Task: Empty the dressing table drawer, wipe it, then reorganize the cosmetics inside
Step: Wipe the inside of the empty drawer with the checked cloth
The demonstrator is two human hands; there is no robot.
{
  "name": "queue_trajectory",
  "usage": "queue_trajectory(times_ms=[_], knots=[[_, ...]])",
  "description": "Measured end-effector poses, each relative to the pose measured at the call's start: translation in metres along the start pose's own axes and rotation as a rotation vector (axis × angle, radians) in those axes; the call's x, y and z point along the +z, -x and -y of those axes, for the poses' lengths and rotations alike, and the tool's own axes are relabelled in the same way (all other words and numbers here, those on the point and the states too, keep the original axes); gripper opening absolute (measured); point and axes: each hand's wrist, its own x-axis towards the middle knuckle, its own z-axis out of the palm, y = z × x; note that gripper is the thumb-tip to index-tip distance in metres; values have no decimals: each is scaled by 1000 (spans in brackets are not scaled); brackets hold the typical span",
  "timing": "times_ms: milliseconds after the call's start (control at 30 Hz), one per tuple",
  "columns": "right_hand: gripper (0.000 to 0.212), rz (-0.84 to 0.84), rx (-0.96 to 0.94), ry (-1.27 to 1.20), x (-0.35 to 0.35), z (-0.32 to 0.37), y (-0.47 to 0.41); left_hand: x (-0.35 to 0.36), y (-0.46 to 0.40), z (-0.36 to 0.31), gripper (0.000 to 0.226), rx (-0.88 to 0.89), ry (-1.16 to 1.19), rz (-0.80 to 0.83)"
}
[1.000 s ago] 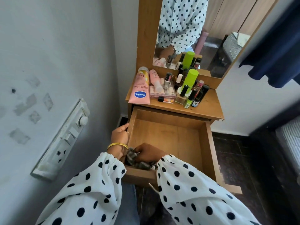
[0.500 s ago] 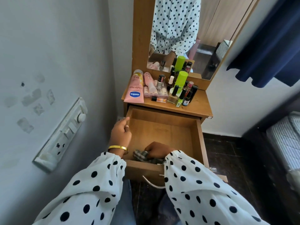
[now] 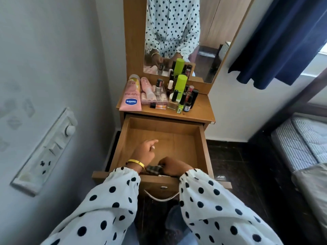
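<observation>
One drawer (image 3: 203,147) pulled out, one checked cloth (image 3: 153,169) at its front edge. Right hand (image 3: 174,167) closed on the cloth. Left hand (image 3: 145,152) over the drawer floor, loosely curled, forefinger out, holding nothing. Two pink tubes (image 3: 131,96) on dressing table top (image 3: 203,110), left side; one green can (image 3: 180,85) mid-back.

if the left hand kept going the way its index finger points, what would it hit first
Probably the back wall of the drawer. The left hand points up and away over the bare drawer floor, with nothing in between. Its height above the floor is unclear, so it might clear the wall.
</observation>
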Motion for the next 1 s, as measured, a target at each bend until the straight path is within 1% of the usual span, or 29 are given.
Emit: queue_trajectory(times_ms=[67, 167, 267, 333, 400, 500, 567, 633, 667, 767, 800, 867, 933, 1000], knots=[[34, 6, -31, -13, 3, 8, -2, -4, -4, 7, 39, -61, 40, -15], [31, 42, -11, -35, -5, -6, 2, -11, -5, 15, 37, -118, 47, -46], [28, 60, 50, 57, -15, -29, 8, -10, -3, 15, 35, -130, 31, -26], [27, 32, 94, 159, -16, -40, 9, -5, -2, 12, 35, -112, 5, 26], [26, -29, 166, 273, -16, -48, 10, 0, -2, 8, 34, -81, -37, 82], [26, -176, 201, 577, -19, -51, 6, 4, 0, 5, 32, -51, -86, 127], [30, -246, 225, 752, -25, -50, -2, 5, 1, 5, 32, -46, -103, 136], [36, -309, 244, 868, -36, -48, -16, 5, 1, 6, 32, -48, -109, 138], [36, -356, 225, 911, -44, -49, -24, 5, 1, 7, 33, -52, -111, 141], [32, -551, 61, 973, -64, -55, -45, 6, 0, 12, 34, -78, -86, 158], [31, -574, 38, 979, -70, -57, -48, 6, -1, 13, 34, -83, -68, 155], [31, -542, 61, 986, -74, -63, -51, 5, -2, 13, 34, -86, -57, 143], [33, -467, 104, 1014, -66, -71, -50, 5, -3, 12, 34, -82, -72, 140], [33, -436, 141, 1014, -54, -71, -48, 6, -3, 12, 34, -80, -74, 134]])
